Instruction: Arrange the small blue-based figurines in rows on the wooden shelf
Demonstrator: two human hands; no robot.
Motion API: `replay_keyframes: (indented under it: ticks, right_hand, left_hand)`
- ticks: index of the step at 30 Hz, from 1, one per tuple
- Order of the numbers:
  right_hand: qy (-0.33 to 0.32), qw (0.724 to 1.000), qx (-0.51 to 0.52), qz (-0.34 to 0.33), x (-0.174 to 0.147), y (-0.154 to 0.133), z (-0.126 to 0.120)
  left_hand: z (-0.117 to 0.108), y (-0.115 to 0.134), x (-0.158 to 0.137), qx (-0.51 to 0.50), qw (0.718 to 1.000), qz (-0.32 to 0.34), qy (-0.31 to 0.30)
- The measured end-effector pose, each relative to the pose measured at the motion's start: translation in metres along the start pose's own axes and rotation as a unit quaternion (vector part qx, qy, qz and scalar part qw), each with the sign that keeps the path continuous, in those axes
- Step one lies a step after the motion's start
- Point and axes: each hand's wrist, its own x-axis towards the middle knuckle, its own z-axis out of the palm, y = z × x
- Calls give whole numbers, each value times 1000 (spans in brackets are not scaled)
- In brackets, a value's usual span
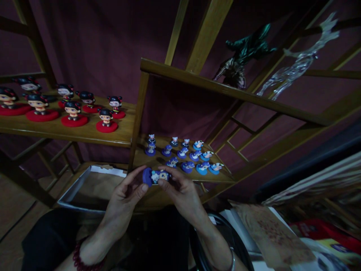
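Between my two hands a small purple figurine [160,175] with a round purple base lies tipped on its side, its base toward the left. My left hand [130,188] pinches the base between thumb and fingers. At the other end, my right hand [180,186] grips the figurine's head end, thumb on the near side. Just beyond my fingers, rows of similar purple figurines [187,166] stand on a wooden shelf [225,176]. Blue-based figurines [216,168] stand at their right, and small grey-white ones [175,141] at the back.
Several red-based figurines [73,114] stand on a higher shelf [124,130] at the left. An open cardboard box [96,184] sits below. A wooden rail [197,81] crosses above; a clear deer ornament [300,64] and a green sculpture [251,45] stand upper right. Papers [270,233] lie lower right.
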Motion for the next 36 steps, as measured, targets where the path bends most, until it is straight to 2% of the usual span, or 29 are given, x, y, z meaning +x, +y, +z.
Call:
replay_keyframes:
  ticks: [23, 36]
  right_hand:
    - [9, 1000, 7, -27, -1, -4, -4]
    - [25, 999, -15, -28, -2, 0, -5]
  left_hand:
    - [0, -3, 4, 46, 999, -15, -15]
    - [5, -2, 4, 36, 999, -34, -11]
